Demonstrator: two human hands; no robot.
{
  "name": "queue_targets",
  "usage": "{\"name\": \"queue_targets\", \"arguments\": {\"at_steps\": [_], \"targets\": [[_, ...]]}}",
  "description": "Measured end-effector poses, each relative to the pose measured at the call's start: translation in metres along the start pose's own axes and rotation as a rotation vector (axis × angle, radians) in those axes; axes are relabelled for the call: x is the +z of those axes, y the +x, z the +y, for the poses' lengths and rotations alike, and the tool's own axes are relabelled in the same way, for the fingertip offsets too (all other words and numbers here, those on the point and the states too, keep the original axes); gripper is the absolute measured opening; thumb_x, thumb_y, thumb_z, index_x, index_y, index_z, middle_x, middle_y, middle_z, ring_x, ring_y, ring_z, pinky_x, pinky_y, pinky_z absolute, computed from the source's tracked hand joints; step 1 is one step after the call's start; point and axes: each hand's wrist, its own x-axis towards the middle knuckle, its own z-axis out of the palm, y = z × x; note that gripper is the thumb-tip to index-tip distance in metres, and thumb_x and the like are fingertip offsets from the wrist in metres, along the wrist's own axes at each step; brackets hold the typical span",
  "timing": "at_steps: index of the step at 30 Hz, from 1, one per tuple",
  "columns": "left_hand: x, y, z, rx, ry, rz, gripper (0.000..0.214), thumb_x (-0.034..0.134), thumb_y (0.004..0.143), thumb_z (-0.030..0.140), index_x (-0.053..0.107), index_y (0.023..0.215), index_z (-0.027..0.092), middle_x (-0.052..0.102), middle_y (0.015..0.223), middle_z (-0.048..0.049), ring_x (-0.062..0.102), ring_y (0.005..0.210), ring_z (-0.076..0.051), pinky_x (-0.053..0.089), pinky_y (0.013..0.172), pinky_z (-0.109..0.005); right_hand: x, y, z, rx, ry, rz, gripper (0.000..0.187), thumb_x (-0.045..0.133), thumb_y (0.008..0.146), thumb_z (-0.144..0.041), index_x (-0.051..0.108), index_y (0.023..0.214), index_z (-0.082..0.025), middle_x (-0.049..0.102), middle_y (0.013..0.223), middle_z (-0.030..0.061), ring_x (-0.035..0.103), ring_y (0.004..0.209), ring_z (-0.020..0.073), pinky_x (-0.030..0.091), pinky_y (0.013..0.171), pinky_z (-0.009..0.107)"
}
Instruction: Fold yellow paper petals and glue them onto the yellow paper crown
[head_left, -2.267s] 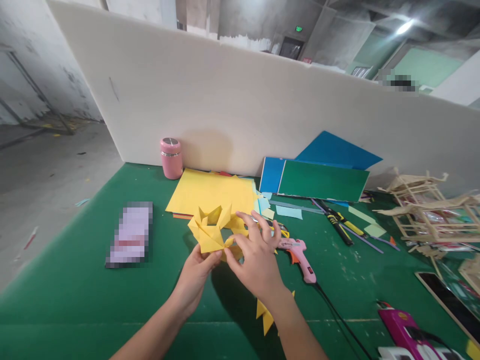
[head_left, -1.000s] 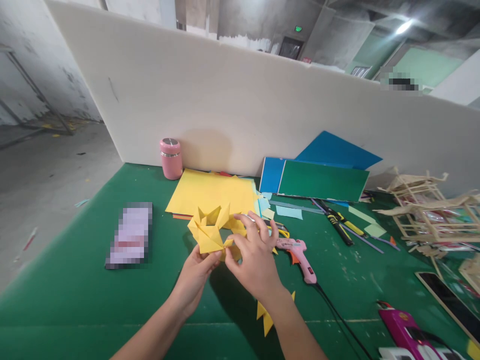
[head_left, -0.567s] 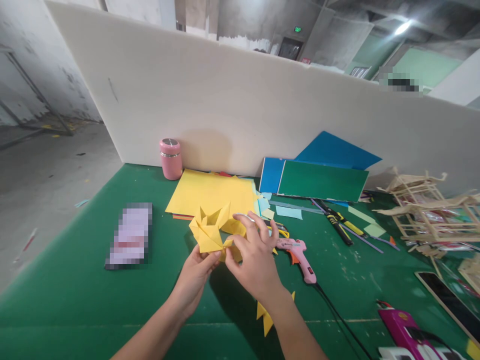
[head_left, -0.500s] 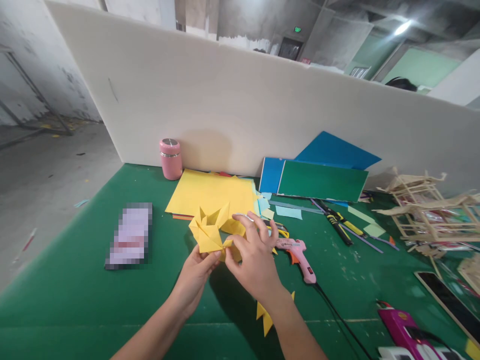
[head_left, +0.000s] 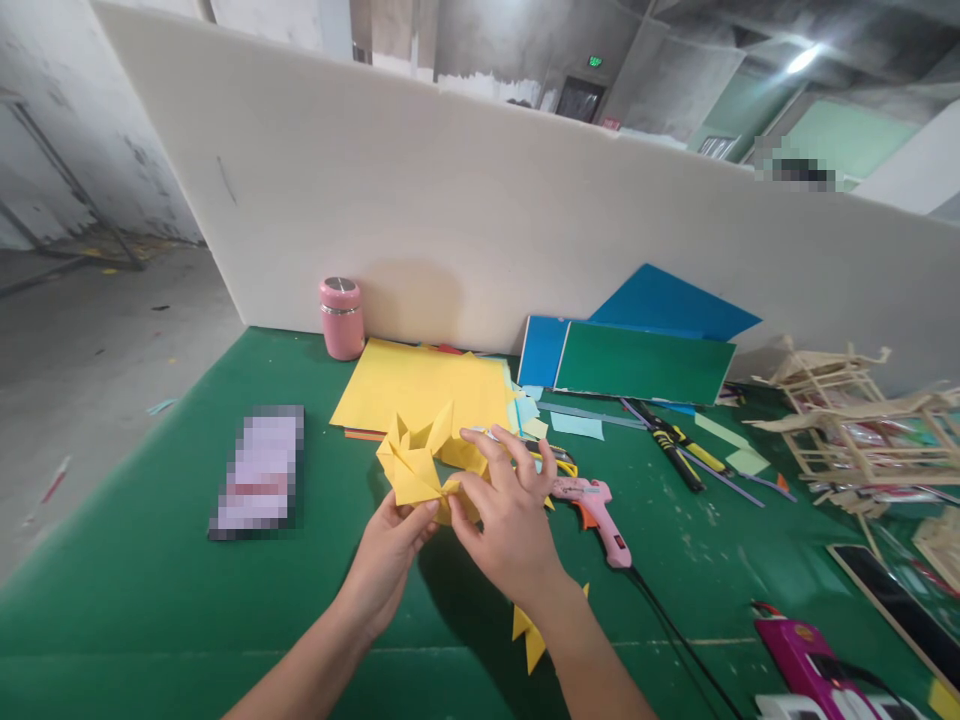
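A folded yellow paper shape [head_left: 415, 463] with several pointed tips is held above the green table [head_left: 135, 590], near the middle. My left hand [head_left: 390, 555] grips its underside with thumb and fingers closed on it. My right hand [head_left: 506, 515] pinches the shape's right side, its other fingers raised and spread. A loose yellow folded piece [head_left: 529, 632] lies on the table under my right wrist.
Yellow paper sheets [head_left: 424, 385], a pink cup [head_left: 343, 317], blue and green card sheets [head_left: 645, 345], a pink glue gun [head_left: 596, 505], a yellow-black cutter [head_left: 679, 450], wooden stick models [head_left: 862, 420], a magenta tool [head_left: 806, 665] and a blurred packet [head_left: 261, 468] lie on the table. A white partition stands behind.
Both hands have stayed on the yellow paper shape. It has shifted very slightly left and down, and my right fingers have moved a little.
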Motion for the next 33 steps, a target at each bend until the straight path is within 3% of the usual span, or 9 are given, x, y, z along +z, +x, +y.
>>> {"name": "queue_targets", "arguments": {"at_steps": [15, 19, 24, 28, 33], "targets": [[-0.001, 0.003, 0.000, 0.017, -0.011, -0.025, 0.043, 0.085, 0.054, 0.025, 0.066, 0.092, 0.016, 0.073, 0.090, -0.0053, 0.067, 0.080, -0.017, 0.051, 0.071, -0.024, 0.000, -0.001, 0.002, 0.020, 0.035, -0.032, 0.010, 0.056, 0.080, -0.021, 0.064, 0.074, -0.024, 0.055, 0.129, 0.0022, 0.038, 0.123, 0.0288, 0.010, 0.105, 0.054], [-0.006, 0.008, 0.000, 0.028, -0.038, -0.034, 0.041, 0.083, 0.055, 0.019, 0.064, 0.092, 0.016, 0.072, 0.092, -0.0059, 0.067, 0.084, -0.018, 0.052, 0.074, -0.024, -0.003, -0.002, 0.004, 0.053, 0.018, 0.031, 0.014, 0.054, 0.083, -0.024, 0.067, 0.087, -0.025, 0.055, 0.129, 0.0051, 0.039, 0.123, 0.0298, 0.010, 0.105, 0.055], [-0.013, 0.018, 0.003, 0.065, -0.012, 0.055, 0.032, 0.079, 0.058, 0.017, 0.059, 0.084, 0.017, 0.071, 0.087, -0.0038, 0.067, 0.083, -0.017, 0.053, 0.075, -0.025, -0.016, -0.006, 0.013, 0.121, -0.016, 0.114, 0.020, 0.049, 0.087, -0.024, 0.067, 0.096, -0.026, 0.054, 0.125, 0.0062, 0.040, 0.122, 0.0301, 0.016, 0.103, 0.053], [-0.018, 0.024, 0.006, 0.089, 0.035, 0.081, 0.036, 0.077, 0.059, 0.019, 0.058, 0.090, 0.016, 0.070, 0.081, -0.0026, 0.066, 0.074, -0.016, 0.052, 0.067, -0.025, -0.023, -0.020, 0.031, 0.175, -0.071, 0.111, 0.022, 0.046, 0.088, -0.025, 0.066, 0.098, -0.025, 0.055, 0.122, 0.0073, 0.042, 0.118, 0.0311, 0.024, 0.099, 0.052], [-0.017, 0.028, 0.011, 0.123, 0.081, 0.052, 0.046, 0.075, 0.059, 0.022, 0.059, 0.101, 0.017, 0.071, 0.082, -0.0023, 0.066, 0.080, -0.018, 0.053, 0.076, -0.030, -0.029, -0.046, 0.060, 0.289, -0.080, 0.101, 0.022, 0.044, 0.088, -0.029, 0.064, 0.097, -0.024, 0.059, 0.114, 0.0094, 0.049, 0.110, 0.0308, 0.036, 0.090, 0.050]]}}
